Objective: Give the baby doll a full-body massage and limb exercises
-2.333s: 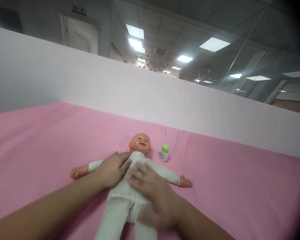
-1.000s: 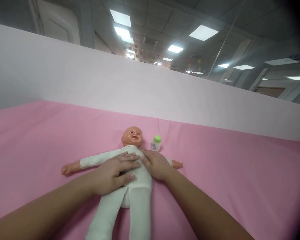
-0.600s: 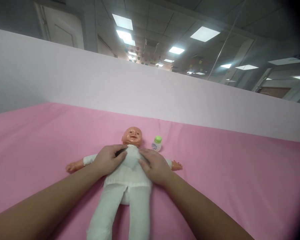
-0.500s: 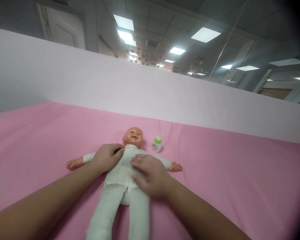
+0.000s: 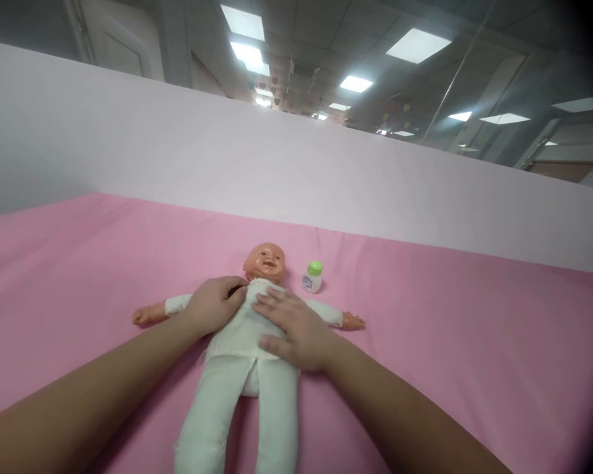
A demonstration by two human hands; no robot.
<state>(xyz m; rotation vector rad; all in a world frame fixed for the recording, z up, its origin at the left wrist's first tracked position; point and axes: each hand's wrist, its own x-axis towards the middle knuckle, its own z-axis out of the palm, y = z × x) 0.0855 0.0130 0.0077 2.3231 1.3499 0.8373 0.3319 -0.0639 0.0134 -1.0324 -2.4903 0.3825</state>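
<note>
A baby doll (image 5: 232, 334) with a cloth body and a hard plastic head lies on its back on pink cloth, arms spread wide. My left hand (image 5: 216, 305) curls round its upper arm and shoulder on the left, the thumb against the chest; some of its fingertips are hidden. Flat on the right side of the doll's chest and belly rests my right hand (image 5: 296, 329), fingers spread. To the right of the doll's head stands a small clear bottle (image 5: 311, 279) with a green cap and a printed label, touched by neither hand.
Pink cloth (image 5: 449, 342) with slight folds covers the surface. A white wall (image 5: 277, 171) rises behind the doll. Above it, a glass pane (image 5: 356, 46) shows ceiling lights and doors.
My right hand has shifted slightly up the doll's chest and settled flat, no longer blurred. My left hand keeps its place on the shoulder. The camera view has tilted a little.
</note>
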